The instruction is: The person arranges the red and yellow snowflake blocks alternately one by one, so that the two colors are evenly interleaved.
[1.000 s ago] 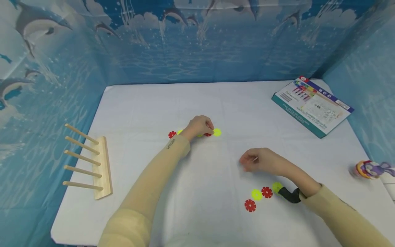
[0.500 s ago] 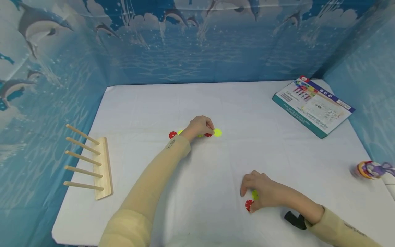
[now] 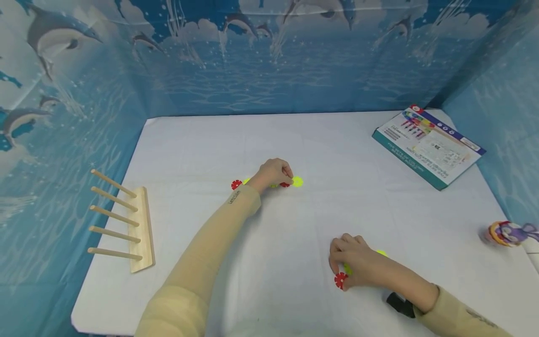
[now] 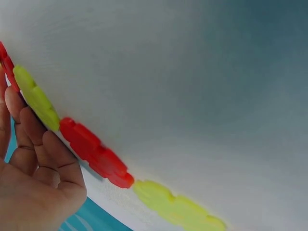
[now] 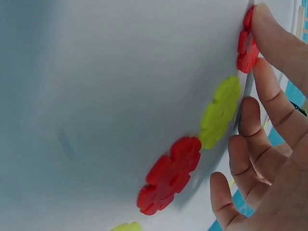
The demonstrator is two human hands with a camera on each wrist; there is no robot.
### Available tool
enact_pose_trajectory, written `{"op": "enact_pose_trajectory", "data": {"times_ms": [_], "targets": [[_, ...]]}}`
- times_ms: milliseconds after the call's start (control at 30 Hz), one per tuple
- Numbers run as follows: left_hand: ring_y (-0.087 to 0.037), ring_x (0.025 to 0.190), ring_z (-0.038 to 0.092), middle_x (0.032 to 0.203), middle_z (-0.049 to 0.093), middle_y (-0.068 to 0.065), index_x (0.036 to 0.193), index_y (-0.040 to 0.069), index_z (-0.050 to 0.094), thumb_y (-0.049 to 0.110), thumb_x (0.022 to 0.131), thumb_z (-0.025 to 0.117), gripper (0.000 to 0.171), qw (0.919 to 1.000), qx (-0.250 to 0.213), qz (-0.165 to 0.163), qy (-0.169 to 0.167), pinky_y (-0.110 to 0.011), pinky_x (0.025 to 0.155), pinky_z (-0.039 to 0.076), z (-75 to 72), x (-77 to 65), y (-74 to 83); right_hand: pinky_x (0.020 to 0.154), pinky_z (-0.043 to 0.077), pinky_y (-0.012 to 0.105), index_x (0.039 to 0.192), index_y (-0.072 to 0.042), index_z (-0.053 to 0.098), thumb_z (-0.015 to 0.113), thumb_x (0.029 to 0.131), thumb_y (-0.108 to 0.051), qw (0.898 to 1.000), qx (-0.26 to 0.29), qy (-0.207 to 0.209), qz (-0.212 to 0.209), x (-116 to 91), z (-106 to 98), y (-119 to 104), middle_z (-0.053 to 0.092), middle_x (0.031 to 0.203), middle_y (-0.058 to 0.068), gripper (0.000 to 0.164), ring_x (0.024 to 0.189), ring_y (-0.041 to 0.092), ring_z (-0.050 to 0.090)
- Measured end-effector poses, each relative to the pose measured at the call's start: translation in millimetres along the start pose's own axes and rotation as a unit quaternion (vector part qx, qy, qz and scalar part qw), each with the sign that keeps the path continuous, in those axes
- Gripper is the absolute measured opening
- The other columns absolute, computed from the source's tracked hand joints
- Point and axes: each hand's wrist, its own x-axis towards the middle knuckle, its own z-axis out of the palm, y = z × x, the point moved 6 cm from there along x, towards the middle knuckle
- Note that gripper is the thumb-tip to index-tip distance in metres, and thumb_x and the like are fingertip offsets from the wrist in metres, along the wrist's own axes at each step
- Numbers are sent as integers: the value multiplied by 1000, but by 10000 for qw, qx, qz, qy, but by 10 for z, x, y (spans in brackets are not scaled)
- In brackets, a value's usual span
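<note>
In the head view my left hand (image 3: 273, 174) is over a row of red and yellow notched flower-shaped discs, covering part of it. Its fingertips meet near a red disc (image 3: 285, 184) and a yellow disc (image 3: 297, 181). The left wrist view has curled fingers close along the row, beside a yellow disc (image 4: 36, 97) and a red disc (image 4: 96, 153); the thumb is hidden there. Nearer the front, my right hand (image 3: 364, 263) pinches a flat red disc (image 5: 248, 50) between thumb and index finger. Beside it lie a yellow disc (image 5: 221, 112) and another red disc (image 5: 169, 177).
A wooden stand with several pegs (image 3: 143, 229) lies on its side at the table's left. A printed box (image 3: 429, 146) rests at the back right. Near the right edge is a small purple figure (image 3: 507, 233). Blue dolphin-print cloth (image 3: 252, 89) hangs around the table.
My right hand has come down toward the front over the second row and taken hold of its end red disc. The left hand has stayed in place.
</note>
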Motion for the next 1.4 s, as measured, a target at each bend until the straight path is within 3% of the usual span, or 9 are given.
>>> {"op": "enact_pose_trajectory", "data": {"times_ms": [300, 467, 667, 800, 900, 1167, 1400], "targets": [[-13, 81, 56, 90, 69, 0, 97, 14, 72, 22, 87, 76, 14, 10000, 88, -5, 6, -23, 71, 42, 4, 5, -1, 79, 31, 35, 74, -30, 54, 90, 65, -21, 9997, -148, 59, -162, 3, 14, -25, 44, 91, -19, 39, 90, 5, 34], [-13, 81, 56, 91, 68, 0, 97, 14, 72, 22, 87, 76, 14, 9999, 112, -4, -13, -24, 72, 42, 6, 15, -6, 79, 30, 33, 72, -30, 54, 90, 67, -22, 9997, 60, -151, -155, 38, -15, -43, 46, 85, -21, 37, 89, 3, 36], [-13, 81, 56, 90, 68, 1, 97, 15, 72, 23, 86, 76, 14, 9999, 155, 19, -13, -25, 75, 42, 7, 33, -11, 77, 30, 30, 67, -28, 56, 89, 67, -21, 9950, 757, -632, 175, 114, -33, -17, 50, 71, -19, 34, 83, 4, 40], [-13, 81, 57, 90, 68, 1, 96, 15, 72, 23, 86, 77, 14, 9999, 142, 12, -21, -26, 76, 42, 14, 37, -19, 69, 37, 26, 66, -27, 59, 88, 69, -20, 9857, 1340, -953, 359, 189, -25, 29, 52, 71, -13, 30, 79, 10, 44], [-13, 82, 57, 90, 68, 1, 96, 15, 72, 24, 86, 77, 14, 9999, 154, 17, -12, -25, 75, 43, 18, 41, -21, 66, 43, 25, 69, -28, 61, 87, 72, -20, 9828, 1474, -1034, 422, 281, -61, 80, 55, 75, -12, 27, 78, 11, 49], [-12, 81, 57, 89, 69, 1, 96, 15, 72, 24, 86, 77, 15, 9997, 231, 44, -14, -26, 77, 42, 10, 40, -5, 70, 48, 25, 82, -27, 70, 80, 82, -20, 9805, 1846, -388, 546, 621, -419, 349, 65, 77, -12, 11, 77, 11, 56], [-12, 79, 55, 86, 67, 2, 96, 16, 72, 24, 86, 77, 14, 9997, 228, -24, -52, -26, 75, 42, 8, 41, -8, 76, 48, 29, 94, -12, 71, 78, 85, -19, 9647, 2303, 499, 1174, 1012, -777, 713, 71, 82, -1, 13, 78, 16, 60]]}}
